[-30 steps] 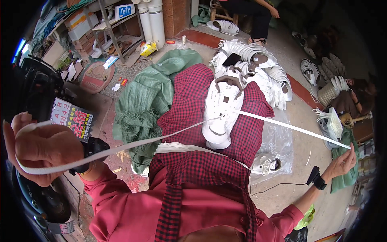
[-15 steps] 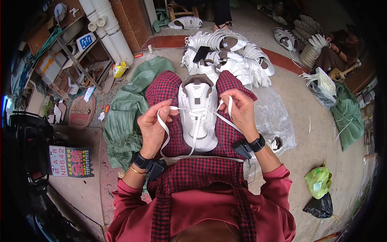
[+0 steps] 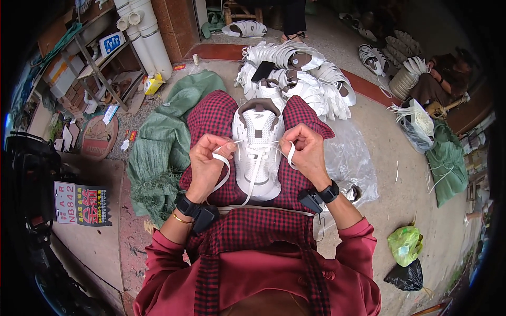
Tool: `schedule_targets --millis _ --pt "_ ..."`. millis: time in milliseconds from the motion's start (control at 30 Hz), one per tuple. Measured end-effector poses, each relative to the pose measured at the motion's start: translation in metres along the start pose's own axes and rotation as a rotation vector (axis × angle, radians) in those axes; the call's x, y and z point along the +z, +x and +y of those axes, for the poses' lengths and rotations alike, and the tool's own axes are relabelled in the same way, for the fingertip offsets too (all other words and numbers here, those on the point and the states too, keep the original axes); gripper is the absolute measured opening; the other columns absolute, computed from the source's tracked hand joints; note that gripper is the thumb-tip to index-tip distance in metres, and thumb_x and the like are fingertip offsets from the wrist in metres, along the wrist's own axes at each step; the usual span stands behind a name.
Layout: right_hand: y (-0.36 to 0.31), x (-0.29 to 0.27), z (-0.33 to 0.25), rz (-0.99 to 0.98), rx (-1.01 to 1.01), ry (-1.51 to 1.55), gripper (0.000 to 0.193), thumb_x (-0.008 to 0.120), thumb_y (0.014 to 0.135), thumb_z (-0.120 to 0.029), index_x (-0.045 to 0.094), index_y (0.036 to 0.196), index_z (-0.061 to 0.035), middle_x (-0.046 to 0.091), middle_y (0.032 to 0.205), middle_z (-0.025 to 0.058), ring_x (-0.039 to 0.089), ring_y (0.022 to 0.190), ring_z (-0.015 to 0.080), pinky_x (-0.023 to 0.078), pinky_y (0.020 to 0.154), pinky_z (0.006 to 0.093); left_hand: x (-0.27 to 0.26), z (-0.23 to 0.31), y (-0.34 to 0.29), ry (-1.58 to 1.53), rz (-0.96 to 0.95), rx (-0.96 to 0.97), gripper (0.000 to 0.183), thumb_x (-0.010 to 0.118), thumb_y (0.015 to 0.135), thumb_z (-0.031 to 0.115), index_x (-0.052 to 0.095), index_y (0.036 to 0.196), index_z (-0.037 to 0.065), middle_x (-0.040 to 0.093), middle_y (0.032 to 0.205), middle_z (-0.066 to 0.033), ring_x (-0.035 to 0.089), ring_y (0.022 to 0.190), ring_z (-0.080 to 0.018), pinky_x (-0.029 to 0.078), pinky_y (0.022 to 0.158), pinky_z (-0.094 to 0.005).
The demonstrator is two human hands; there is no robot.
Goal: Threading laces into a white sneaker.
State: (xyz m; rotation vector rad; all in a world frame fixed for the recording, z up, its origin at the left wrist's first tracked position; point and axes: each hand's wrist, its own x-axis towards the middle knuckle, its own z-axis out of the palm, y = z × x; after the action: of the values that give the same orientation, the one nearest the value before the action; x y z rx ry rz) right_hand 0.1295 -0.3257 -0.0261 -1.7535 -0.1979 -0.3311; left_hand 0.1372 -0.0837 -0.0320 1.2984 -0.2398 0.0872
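Observation:
A white sneaker [image 3: 258, 152] lies on my lap, on a red checked cloth [image 3: 211, 118], toe toward me. My left hand [image 3: 206, 160] pinches the left end of its flat white lace [image 3: 225, 167], which loops down beside the shoe. On the other side my right hand [image 3: 305, 152] grips the right lace end close to the eyelets. Both hands sit right beside the shoe, each wrist wearing a black band.
A heap of white sneakers [image 3: 300, 76] lies on the ground beyond my knees. Green sacking [image 3: 163, 142] spreads at my left, clear plastic sheet [image 3: 350, 158] at my right. A metal shelf rack [image 3: 89, 63] and white pipes [image 3: 142, 26] stand far left. Green and black bags [image 3: 406, 253] lie at right.
A second ago my arms were spread wide, pulling the lace taut. The hands have since come in to the shoe and now hold the lace ends close beside it.

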Motion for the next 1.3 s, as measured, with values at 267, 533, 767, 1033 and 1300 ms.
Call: schedule_targets --millis 267,533,767,1033,1300 --pt "0.002 0.003 -0.017 0.016 -0.039 -0.094 0.016 0.072 0.076 0.000 0.057 0.079 -0.0041 0.063 0.074 0.0015 0.060 0.063 0.0067 0.046 0.054 0.0221 -0.002 -0.006 -0.003 0.081 -0.014 -0.032 0.009 0.070 0.090 0.006 0.066 0.096 0.001 0.069 0.090 -0.0044 0.063 0.075 -0.0077 0.052 0.068 -0.0215" --pt "0.024 0.005 -0.024 -0.244 -0.168 -0.360 0.020 0.069 0.072 0.004 0.057 0.087 -0.0034 0.057 0.077 0.0014 0.056 0.062 0.0096 0.046 0.056 0.0255 -0.001 -0.001 -0.004 0.097 0.030 0.015 0.008 0.069 0.088 0.000 0.065 0.094 0.001 0.069 0.087 -0.0031 0.062 0.070 -0.0067 0.051 0.062 -0.0204" --pt "0.028 -0.010 -0.024 -0.376 0.258 0.073 0.028 0.069 0.075 0.002 0.056 0.099 -0.0052 0.058 0.083 -0.0021 0.055 0.073 0.0035 0.045 0.062 0.0197 -0.001 -0.001 0.001 0.202 0.001 0.062 0.009 0.070 0.086 -0.004 0.065 0.091 0.002 0.067 0.083 0.0008 0.058 0.070 -0.0029 0.047 0.062 -0.0192" --pt "0.030 -0.008 -0.025 -0.395 0.269 0.082 0.032 0.066 0.076 0.006 0.056 0.104 -0.0061 0.054 0.078 -0.0047 0.054 0.071 0.0025 0.044 0.061 0.0183 0.005 -0.008 0.010 0.248 0.020 0.084 0.008 0.067 0.079 -0.004 0.066 0.085 0.002 0.065 0.080 -0.0003 0.059 0.071 -0.0046 0.048 0.062 -0.0196" --pt "0.042 -0.021 -0.035 -0.508 0.296 0.067 0.048 0.067 0.078 0.003 0.058 0.124 -0.0050 0.055 0.079 -0.0042 0.055 0.072 0.0034 0.046 0.065 0.0190 0.021 0.015 0.026 0.578 -0.075 0.319 0.009 0.066 0.073 -0.005 0.062 0.078 0.001 0.058 0.075 -0.0034 0.057 0.062 -0.0074 0.044 0.052 -0.0223"
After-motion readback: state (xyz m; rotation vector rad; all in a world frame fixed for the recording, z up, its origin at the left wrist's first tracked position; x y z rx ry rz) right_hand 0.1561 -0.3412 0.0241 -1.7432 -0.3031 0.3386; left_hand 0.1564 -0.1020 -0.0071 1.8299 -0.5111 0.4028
